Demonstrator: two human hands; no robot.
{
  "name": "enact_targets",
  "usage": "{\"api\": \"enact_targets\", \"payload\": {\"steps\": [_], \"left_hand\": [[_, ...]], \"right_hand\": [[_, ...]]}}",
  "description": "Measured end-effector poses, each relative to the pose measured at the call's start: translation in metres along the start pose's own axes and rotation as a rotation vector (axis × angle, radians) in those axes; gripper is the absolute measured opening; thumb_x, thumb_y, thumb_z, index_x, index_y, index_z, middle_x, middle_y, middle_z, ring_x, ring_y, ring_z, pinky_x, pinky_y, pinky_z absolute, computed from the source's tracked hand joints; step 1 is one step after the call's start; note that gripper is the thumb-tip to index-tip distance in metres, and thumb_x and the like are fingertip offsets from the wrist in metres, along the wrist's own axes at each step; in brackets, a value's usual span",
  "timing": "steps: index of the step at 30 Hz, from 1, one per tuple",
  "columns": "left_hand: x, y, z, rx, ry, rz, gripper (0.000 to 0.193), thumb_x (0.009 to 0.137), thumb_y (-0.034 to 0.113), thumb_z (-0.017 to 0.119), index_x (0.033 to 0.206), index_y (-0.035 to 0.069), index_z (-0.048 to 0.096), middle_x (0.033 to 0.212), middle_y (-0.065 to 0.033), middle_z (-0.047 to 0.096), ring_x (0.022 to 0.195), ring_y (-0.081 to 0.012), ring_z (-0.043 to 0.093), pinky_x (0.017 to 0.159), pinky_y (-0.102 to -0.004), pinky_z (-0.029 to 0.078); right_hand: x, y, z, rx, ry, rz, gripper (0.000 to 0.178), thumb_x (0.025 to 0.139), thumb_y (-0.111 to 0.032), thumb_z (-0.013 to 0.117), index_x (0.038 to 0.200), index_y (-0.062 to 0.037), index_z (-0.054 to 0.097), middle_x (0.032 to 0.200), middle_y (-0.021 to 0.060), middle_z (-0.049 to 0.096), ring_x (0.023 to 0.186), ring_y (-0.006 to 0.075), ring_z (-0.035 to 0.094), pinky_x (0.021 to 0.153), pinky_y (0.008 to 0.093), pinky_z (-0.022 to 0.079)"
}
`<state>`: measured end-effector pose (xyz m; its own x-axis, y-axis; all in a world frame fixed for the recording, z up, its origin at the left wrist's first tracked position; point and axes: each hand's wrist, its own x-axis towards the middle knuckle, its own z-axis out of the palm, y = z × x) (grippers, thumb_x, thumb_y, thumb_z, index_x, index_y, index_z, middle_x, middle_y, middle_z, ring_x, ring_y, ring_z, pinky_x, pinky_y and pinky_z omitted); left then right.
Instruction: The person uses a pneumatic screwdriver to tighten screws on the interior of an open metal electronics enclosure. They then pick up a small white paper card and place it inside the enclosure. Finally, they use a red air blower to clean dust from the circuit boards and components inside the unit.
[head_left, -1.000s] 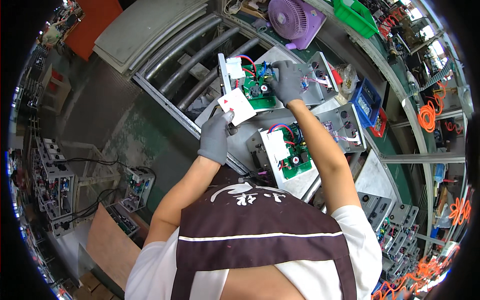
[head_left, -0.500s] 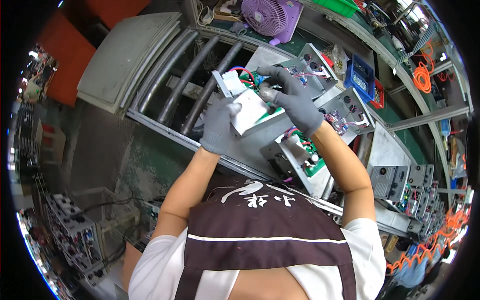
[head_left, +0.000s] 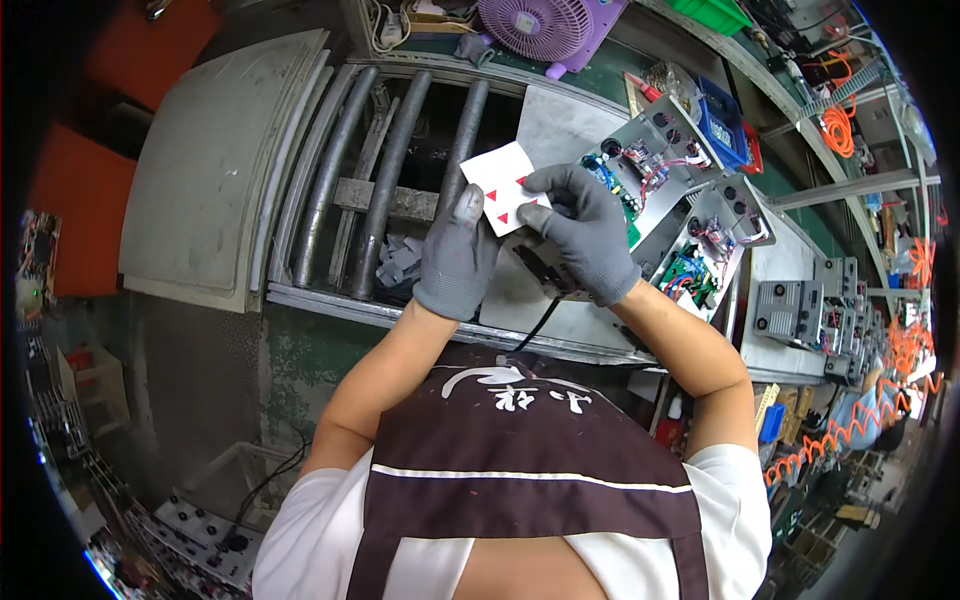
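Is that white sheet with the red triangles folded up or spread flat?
Spread flat. The white sheet shows one smooth, uncreased face, pinched between the left hand and right hand.

a green bench (head_left: pixel 300 350) with steel rollers (head_left: pixel 390 170), a purple fan (head_left: pixel 545 25) behind, orange coiled hoses (head_left: pixel 840 130) at right.

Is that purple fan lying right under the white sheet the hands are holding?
No, the purple fan stands far back, well beyond the white sheet.
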<state>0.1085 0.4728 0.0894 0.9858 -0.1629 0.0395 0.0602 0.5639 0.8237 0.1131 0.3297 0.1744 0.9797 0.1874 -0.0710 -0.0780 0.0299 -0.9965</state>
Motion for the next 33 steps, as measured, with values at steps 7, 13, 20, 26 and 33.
{"api": "enact_targets", "payload": {"steps": [7,13,20,26,33], "left_hand": [[0.016,0.045,-0.018,-0.197,-0.022,-0.21,0.037,0.093,0.025,0.047,0.115,-0.005,0.048,0.1,-0.0104,0.06,0.091,-0.0175,0.059,0.084,-0.0296,0.045],[0.035,0.04,-0.031,0.07,-0.031,-0.111,0.034,0.092,0.028,0.051,0.104,-0.003,0.061,0.088,-0.0055,0.063,0.08,-0.009,0.055,0.073,-0.0238,0.044],[0.056,0.041,-0.041,0.389,0.075,-0.146,0.03,0.091,0.026,0.052,0.093,-0.001,0.065,0.064,0.0012,0.052,0.06,-0.005,0.045,0.053,-0.0227,0.035],[0.077,-0.012,-0.064,-0.119,0.207,-0.307,0.033,0.088,0.031,0.055,0.066,0.006,0.055,0.054,0.0046,0.039,0.048,-0.0049,0.035,0.044,-0.0238,0.026],[0.095,-0.03,-0.072,-0.356,0.258,-0.445,0.029,0.087,0.028,0.055,0.069,0.005,0.056,0.056,0.0025,0.045,0.048,-0.0065,0.04,0.044,-0.023,0.028]], "right_hand": [[0.02,0.001,0.016,-0.364,-0.018,-0.142,0.019,0.078,-0.008,0.066,0.096,-0.0055,0.061,0.083,0.0037,0.059,0.065,0.0089,0.055,0.057,0.0229,0.045],[0.063,-0.023,0.009,-1.143,-0.032,-0.788,0.025,0.064,-0.012,0.072,0.089,-0.0133,0.067,0.084,0.0018,0.057,0.077,0.0228,0.051,0.068,0.0344,0.041],[0.098,-0.008,0.006,-1.188,-0.185,-0.76,0.024,0.061,-0.011,0.071,0.084,-0.0128,0.064,0.086,0.0001,0.058,0.085,0.0248,0.051,0.073,0.0371,0.04],[0.129,0.005,0.001,-1.249,-0.325,-0.812,0.023,0.064,-0.011,0.07,0.085,-0.0135,0.064,0.089,-0.0008,0.059,0.086,0.0226,0.051,0.076,0.0348,0.04],[0.155,0.018,-0.01,-1.209,-0.529,-0.726,0.02,0.064,-0.013,0.068,0.082,-0.0112,0.059,0.093,0.0018,0.057,0.089,0.024,0.05,0.079,0.0365,0.039]]}}
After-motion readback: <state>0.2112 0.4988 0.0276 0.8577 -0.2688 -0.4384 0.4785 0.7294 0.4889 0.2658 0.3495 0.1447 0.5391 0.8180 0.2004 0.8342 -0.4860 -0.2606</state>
